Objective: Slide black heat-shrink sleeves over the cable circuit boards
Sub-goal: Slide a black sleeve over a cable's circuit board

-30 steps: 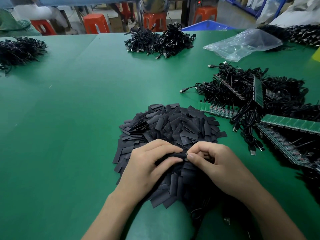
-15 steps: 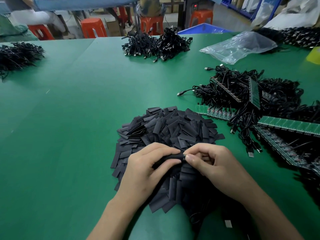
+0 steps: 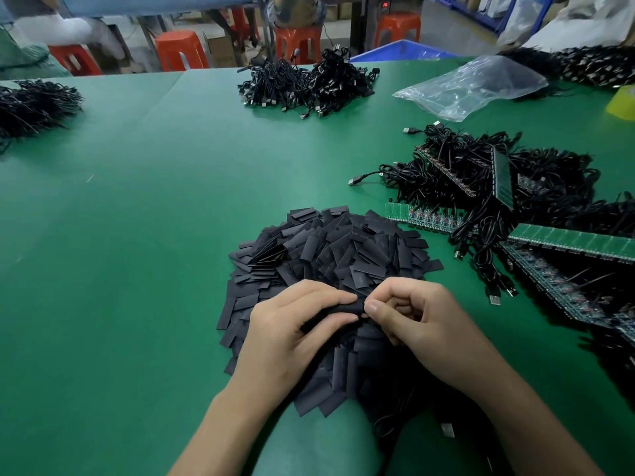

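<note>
This is an electronics assembly workshop, a factory floor set up for handwork. A long bench [image 3: 154, 218] under a green mat carries bulk stock, not single items: a heap of black heat-shrink sleeves [image 3: 343, 249], bundles of black USB cables [image 3: 302, 84], and panels of green circuit boards [image 3: 570, 240] not yet separated, lying among tangled leads. A clear plastic bag [image 3: 474, 85] lies at the far side. Beyond the bench stand orange plastic stools [image 3: 180, 49], a blue crate [image 3: 402, 51] and cardboard boxes [image 3: 221, 51].

No legible text anywhere; perhaps faint print on the black sleeves [image 3: 343, 255], too blurred
</note>
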